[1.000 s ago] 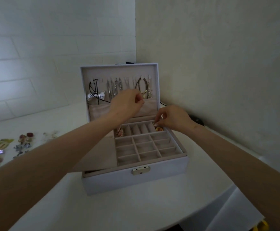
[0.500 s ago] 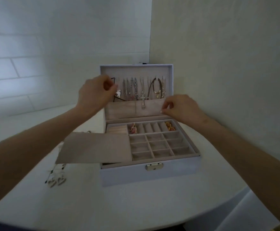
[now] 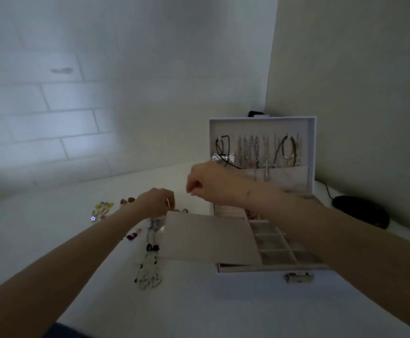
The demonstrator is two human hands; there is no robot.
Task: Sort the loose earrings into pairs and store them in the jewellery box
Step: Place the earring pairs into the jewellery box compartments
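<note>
The white jewellery box (image 3: 262,120) stands open at the right, its lid upright and its beige divided tray (image 3: 276,242) partly under my right forearm. A beige flap (image 3: 209,237) juts out over its left side. Loose earrings lie on the white table to the left: a yellow-green cluster (image 3: 104,207), brown ones (image 3: 127,200), a pink and black one (image 3: 133,235) and long clear dangling ones (image 3: 149,272). My left hand (image 3: 155,202) reaches down among them, fingertips hidden. My right hand (image 3: 209,181) hovers above the box's left edge, fingers curled, nothing visible in it.
Necklaces (image 3: 255,152) hang inside the lid. A metal latch (image 3: 298,278) sits on the box front. A black object (image 3: 362,211) with a cable lies by the right wall. White brick wall behind, plain wall to the right.
The view has swung left. My left hand dropped from the lid to the loose earrings on the table. My right hand left the tray and crossed left over the box's edge.
</note>
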